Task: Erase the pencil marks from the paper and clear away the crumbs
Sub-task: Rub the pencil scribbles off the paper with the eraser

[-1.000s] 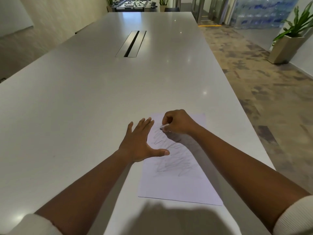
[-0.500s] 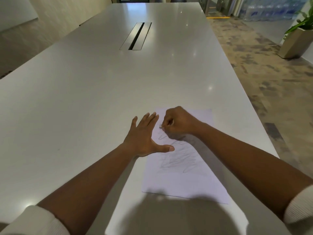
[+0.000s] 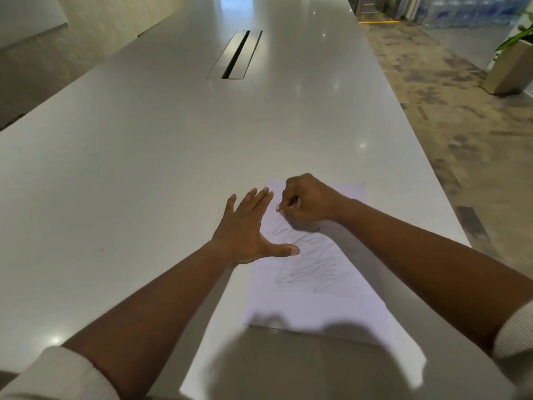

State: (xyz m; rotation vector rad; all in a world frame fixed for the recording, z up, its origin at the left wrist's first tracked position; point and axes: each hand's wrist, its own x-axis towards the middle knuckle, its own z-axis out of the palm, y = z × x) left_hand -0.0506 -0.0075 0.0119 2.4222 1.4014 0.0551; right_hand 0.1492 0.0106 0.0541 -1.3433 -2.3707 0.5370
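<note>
Paper (image 3: 317, 301), a thin white rectangular sheet scribbled with grey zigzags, lies flat on the glossy table (image 3: 144, 168). Left hand (image 3: 248, 229) presses its edge, fingers straight. Right hand (image 3: 305, 200) pinches a small pale eraser (image 3: 278, 209) against the sheet's top corner.

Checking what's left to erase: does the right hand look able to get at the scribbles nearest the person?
Probably yes. The right hand pinches the eraser at the far scribbles; the near scribbles lie uncovered, and the left hand rests at the paper's left edge.
</note>
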